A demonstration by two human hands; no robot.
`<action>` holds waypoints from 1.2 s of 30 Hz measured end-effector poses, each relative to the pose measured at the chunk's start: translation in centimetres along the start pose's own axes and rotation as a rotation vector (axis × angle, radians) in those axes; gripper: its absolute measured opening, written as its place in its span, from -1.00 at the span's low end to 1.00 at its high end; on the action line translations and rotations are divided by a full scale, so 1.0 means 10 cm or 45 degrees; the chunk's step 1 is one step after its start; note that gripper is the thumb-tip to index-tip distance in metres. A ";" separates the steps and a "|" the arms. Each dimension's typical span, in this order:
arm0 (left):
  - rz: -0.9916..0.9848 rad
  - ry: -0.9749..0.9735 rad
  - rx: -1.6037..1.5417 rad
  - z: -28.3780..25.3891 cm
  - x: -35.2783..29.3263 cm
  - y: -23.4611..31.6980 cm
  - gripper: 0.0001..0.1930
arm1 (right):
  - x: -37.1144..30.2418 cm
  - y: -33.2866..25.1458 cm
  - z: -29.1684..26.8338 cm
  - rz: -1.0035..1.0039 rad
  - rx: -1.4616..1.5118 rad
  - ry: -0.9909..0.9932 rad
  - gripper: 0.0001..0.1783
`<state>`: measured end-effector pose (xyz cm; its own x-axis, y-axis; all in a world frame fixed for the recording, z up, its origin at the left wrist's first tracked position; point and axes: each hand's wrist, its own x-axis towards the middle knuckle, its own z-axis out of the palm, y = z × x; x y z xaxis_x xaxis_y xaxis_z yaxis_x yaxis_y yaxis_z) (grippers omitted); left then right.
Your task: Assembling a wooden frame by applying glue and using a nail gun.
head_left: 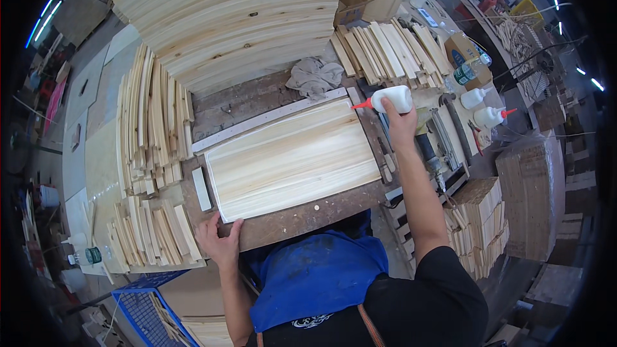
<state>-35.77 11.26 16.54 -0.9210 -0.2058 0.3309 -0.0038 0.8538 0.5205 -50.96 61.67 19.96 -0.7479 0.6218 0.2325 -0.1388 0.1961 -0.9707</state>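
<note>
My right hand (402, 122) grips a white glue bottle (393, 98) with a red nozzle. The bottle lies tilted on its side, and its tip points left at the far right corner of a pale wooden panel (292, 160). A thin white line runs along the panel's left and far edges. At the near left corner, my left hand (220, 239) rests with thumb and fingers apart, against the panel and the brown work board (308, 215). Just left of the panel lies a short pale wood strip (202, 189). A long strip (270, 120) borders its far side.
Wood strips lie stacked at left (151, 122), near left (154, 231) and far right (392, 51). Behind the panel rises a tall stack of boards (238, 26), with a crumpled cloth (313, 77) beside it. A power drill (429, 154) and another glue bottle (490, 116) sit at right.
</note>
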 end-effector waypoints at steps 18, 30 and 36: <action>0.034 -0.006 0.023 0.01 0.01 -0.03 -0.40 | -0.94 -0.43 -0.87 0.118 -0.142 -0.037 -0.63; 0.037 -0.036 0.026 -0.01 0.00 -0.03 -0.42 | -1.38 -0.65 -1.25 0.204 -0.224 -0.072 -0.48; -0.001 -0.030 -0.003 -0.02 0.02 -0.02 -0.43 | -1.44 -0.72 -1.04 0.183 -0.254 -0.225 -0.56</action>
<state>-35.83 10.98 16.68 -0.9298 -0.1953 0.3120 -0.0036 0.8524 0.5228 -32.44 59.16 24.19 -0.8545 0.5157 0.0624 0.0942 0.2719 -0.9577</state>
